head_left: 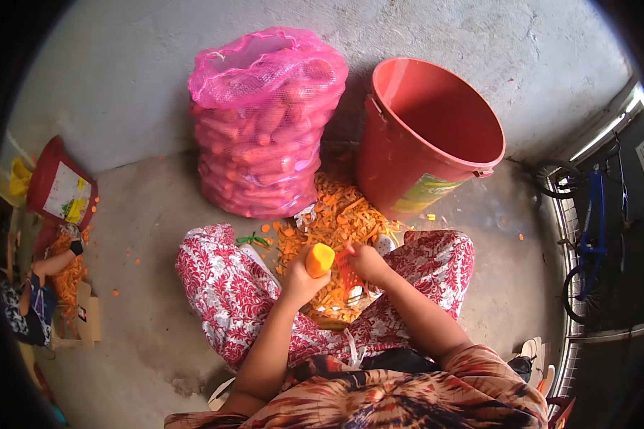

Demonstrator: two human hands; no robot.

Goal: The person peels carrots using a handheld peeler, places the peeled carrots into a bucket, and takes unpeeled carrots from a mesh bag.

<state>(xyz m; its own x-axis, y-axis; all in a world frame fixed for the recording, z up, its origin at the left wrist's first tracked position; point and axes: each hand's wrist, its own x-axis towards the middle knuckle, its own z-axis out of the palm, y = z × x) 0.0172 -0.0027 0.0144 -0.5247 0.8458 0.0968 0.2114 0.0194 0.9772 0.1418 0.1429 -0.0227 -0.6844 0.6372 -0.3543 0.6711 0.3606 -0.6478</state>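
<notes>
My left hand is closed around a peeled carrot, its blunt orange end pointing up. Close on its right, my right hand grips a red peeler, partly covered by the fingers and slightly blurred. Below and in front of both hands, a heap of carrot peelings with cut carrot ends spreads over the floor between my crossed legs. A small green item lies near my left knee; its kind is unclear.
Against the wall stand a pink mesh sack full of carrots and a large red bucket. At left, another person's arm is beside more peelings and a tilted red bucket. A blue bicycle is at right.
</notes>
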